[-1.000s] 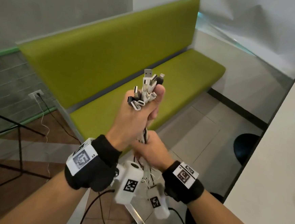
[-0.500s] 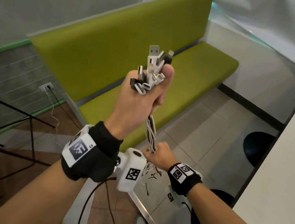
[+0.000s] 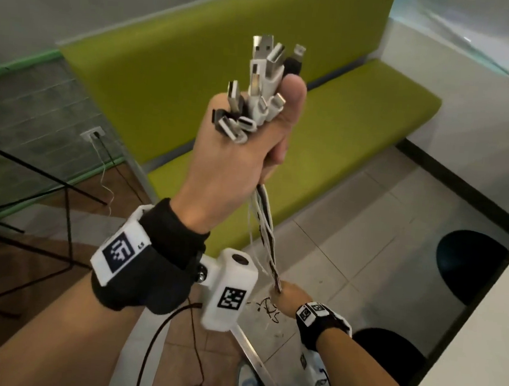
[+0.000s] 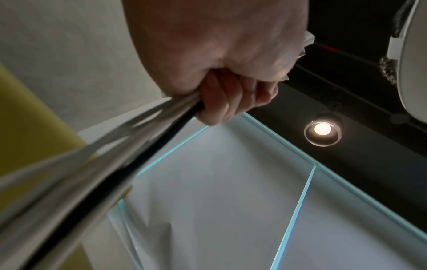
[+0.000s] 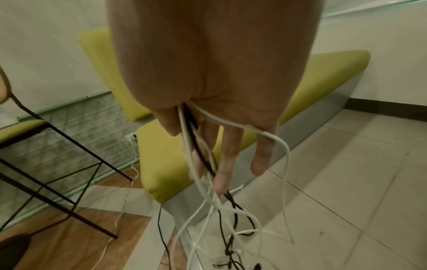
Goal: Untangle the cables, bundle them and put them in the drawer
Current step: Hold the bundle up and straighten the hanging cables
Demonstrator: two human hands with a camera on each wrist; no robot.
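cables (image 4: 115, 164) blurred at left wrist, cut off below right fingers (image 5: 228, 157)

A green bench (image 3: 164, 79) stands against a grey wall (image 3: 64, 1) on pale floor tiles (image 3: 364, 247)
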